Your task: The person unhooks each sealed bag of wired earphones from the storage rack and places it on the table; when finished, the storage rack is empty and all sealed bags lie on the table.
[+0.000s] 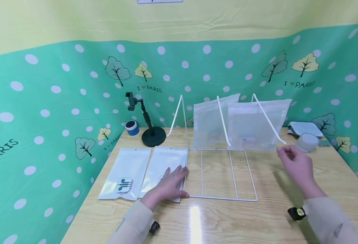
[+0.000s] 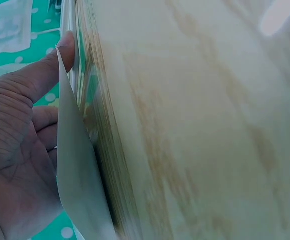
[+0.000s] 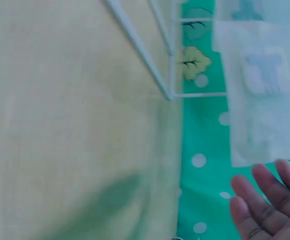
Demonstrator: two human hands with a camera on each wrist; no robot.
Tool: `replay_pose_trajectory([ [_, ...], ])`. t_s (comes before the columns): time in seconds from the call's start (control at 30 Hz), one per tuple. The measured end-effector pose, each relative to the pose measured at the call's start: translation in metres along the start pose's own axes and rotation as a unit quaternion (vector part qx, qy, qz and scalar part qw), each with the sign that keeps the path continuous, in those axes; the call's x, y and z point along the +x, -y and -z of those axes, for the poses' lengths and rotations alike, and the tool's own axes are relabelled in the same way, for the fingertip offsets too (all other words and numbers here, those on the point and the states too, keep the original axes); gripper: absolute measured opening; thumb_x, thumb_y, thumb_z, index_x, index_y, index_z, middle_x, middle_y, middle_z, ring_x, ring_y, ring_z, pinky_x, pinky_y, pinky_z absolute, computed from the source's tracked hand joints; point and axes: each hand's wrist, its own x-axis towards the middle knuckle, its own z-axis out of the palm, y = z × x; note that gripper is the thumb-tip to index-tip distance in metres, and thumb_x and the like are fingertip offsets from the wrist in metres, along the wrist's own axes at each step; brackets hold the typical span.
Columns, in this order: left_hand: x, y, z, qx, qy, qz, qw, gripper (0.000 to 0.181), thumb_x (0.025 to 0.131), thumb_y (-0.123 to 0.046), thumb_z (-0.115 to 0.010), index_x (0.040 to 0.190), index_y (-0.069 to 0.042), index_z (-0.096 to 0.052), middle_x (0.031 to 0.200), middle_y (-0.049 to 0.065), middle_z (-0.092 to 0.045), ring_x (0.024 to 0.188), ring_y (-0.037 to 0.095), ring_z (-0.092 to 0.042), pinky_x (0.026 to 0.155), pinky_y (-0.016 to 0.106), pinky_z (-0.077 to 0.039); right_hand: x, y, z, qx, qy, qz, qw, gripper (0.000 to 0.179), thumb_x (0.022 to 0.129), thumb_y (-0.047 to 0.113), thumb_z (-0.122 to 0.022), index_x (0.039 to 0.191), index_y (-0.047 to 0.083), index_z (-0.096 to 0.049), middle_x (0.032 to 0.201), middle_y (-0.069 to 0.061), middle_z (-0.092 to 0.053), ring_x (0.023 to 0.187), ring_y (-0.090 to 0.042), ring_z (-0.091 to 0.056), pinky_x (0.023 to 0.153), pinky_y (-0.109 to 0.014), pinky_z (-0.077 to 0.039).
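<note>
My left hand (image 1: 172, 183) rests with spread fingers on a white zip pouch (image 1: 172, 156), beside a white wire rack (image 1: 217, 197). In the left wrist view that pouch's edge (image 2: 77, 165) stands out by the palm, and the thumb is near the rack. Two pouches hang on the rack's prongs, a middle pouch (image 1: 207, 125) and a right pouch (image 1: 249, 125). Just beyond the right prong's tip, my right hand (image 1: 298, 166) is in the air with loosely bent fingers and holds nothing. A hung pouch (image 3: 265, 120) shows a pale item inside in the right wrist view.
Another flat pouch (image 1: 133, 169) with an earphone picture lies far left. Behind stand a black phone stand (image 1: 153, 136) and a blue jar (image 1: 132, 128). A white tape roll (image 1: 307, 142) and a white flat device (image 1: 305, 129) are back right. The rack's left prong (image 1: 176, 113) holds nothing.
</note>
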Motion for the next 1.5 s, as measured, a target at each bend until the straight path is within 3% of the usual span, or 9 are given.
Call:
replay_pose_trajectory([
  [0.1, 0.000, 0.001, -0.001, -0.001, -0.002, 0.000, 1.0000, 0.095, 0.075, -0.051, -0.079, 0.150, -0.010, -0.038, 0.157, 0.006, -0.031, 0.147, 0.026, -0.019, 0.116, 0.059, -0.006, 0.009, 0.004, 0.005, 0.043, -0.015, 0.005, 0.9989, 0.055, 0.100, 0.043, -0.049, 0.134, 0.000, -0.050, 0.127, -0.024, -0.057, 0.114, -0.035, -0.053, 0.083, -0.028, -0.051],
  [0.27, 0.000, 0.001, -0.002, -0.004, -0.004, 0.000, 1.0000, 0.094, 0.075, -0.051, -0.079, 0.150, -0.010, -0.039, 0.157, 0.006, -0.032, 0.147, 0.026, -0.019, 0.116, 0.058, -0.006, 0.024, 0.007, 0.009, 0.108, 0.027, 0.029, 0.9934, 0.065, 0.100, 0.039, -0.052, 0.153, 0.009, -0.028, 0.149, -0.022, -0.038, 0.136, -0.035, -0.038, 0.100, -0.017, -0.042],
  [0.5, 0.000, 0.001, -0.003, -0.010, -0.006, 0.001, 0.9999, 0.092, 0.075, -0.050, -0.080, 0.149, -0.011, -0.041, 0.157, 0.005, -0.033, 0.147, 0.026, -0.020, 0.116, 0.059, -0.006, 0.040, 0.014, 0.009, 0.161, 0.077, 0.026, 0.9837, 0.072, 0.099, 0.037, -0.055, 0.157, 0.020, -0.016, 0.154, -0.026, -0.028, 0.139, -0.046, -0.027, 0.108, -0.063, -0.027],
  [0.8, 0.000, 0.000, -0.002, -0.014, -0.010, -0.003, 0.9998, 0.091, 0.075, -0.049, -0.080, 0.149, -0.011, -0.041, 0.156, 0.005, -0.033, 0.147, 0.026, -0.020, 0.116, 0.058, -0.006, 0.049, 0.024, 0.008, 0.184, 0.086, 0.023, 0.9790, 0.071, 0.098, 0.036, -0.056, 0.155, 0.013, -0.021, 0.148, -0.032, -0.033, 0.137, -0.046, -0.032, 0.109, -0.066, -0.022],
  [0.9, 0.000, 0.001, -0.002, -0.014, -0.011, -0.003, 0.9998, 0.091, 0.075, -0.048, -0.080, 0.149, -0.011, -0.041, 0.156, 0.006, -0.034, 0.147, 0.026, -0.020, 0.116, 0.058, -0.006, 0.051, 0.025, 0.007, 0.191, 0.088, 0.024, 0.9773, 0.069, 0.098, 0.036, -0.057, 0.153, 0.010, -0.026, 0.143, -0.025, -0.045, 0.132, -0.031, -0.044, 0.110, -0.064, -0.021],
  [1.0, -0.001, 0.001, -0.002, -0.013, -0.011, -0.001, 0.9999, 0.091, 0.075, -0.048, -0.080, 0.149, -0.011, -0.041, 0.156, 0.005, -0.034, 0.147, 0.026, -0.020, 0.117, 0.058, -0.005, 0.052, 0.026, 0.008, 0.201, 0.090, 0.020, 0.9752, 0.059, 0.097, 0.037, -0.058, 0.145, 0.008, -0.040, 0.125, 0.000, -0.062, 0.116, -0.009, -0.053, 0.110, -0.064, -0.022],
  [1.1, -0.001, 0.001, -0.002, -0.013, -0.011, 0.000, 0.9998, 0.091, 0.075, -0.048, -0.080, 0.149, -0.011, -0.041, 0.156, 0.005, -0.033, 0.147, 0.026, -0.020, 0.117, 0.058, -0.005, 0.051, 0.026, 0.008, 0.203, 0.091, 0.015, 0.9748, 0.042, 0.097, 0.038, -0.058, 0.125, 0.007, -0.054, 0.105, 0.020, -0.059, 0.101, 0.002, -0.052, 0.108, -0.061, -0.027],
  [1.3, -0.001, 0.001, -0.002, -0.016, -0.011, 0.002, 0.9998, 0.091, 0.075, -0.048, -0.080, 0.149, -0.012, -0.041, 0.157, 0.005, -0.033, 0.147, 0.025, -0.019, 0.117, 0.057, -0.005, 0.049, 0.027, 0.010, 0.184, 0.098, 0.009, 0.9781, 0.041, 0.098, 0.041, -0.055, 0.108, 0.001, -0.053, 0.105, 0.019, -0.055, 0.099, 0.002, -0.050, 0.103, -0.059, -0.033],
  [1.5, -0.002, 0.000, -0.001, -0.018, -0.012, 0.004, 0.9998, 0.091, 0.075, -0.048, -0.081, 0.148, -0.012, -0.041, 0.156, 0.005, -0.033, 0.147, 0.026, -0.020, 0.117, 0.057, -0.005, 0.044, 0.028, 0.012, 0.170, 0.089, 0.009, 0.9813, 0.042, 0.099, 0.039, -0.053, 0.096, -0.002, -0.045, 0.100, 0.011, -0.052, 0.095, -0.007, -0.048, 0.085, -0.031, -0.038],
])
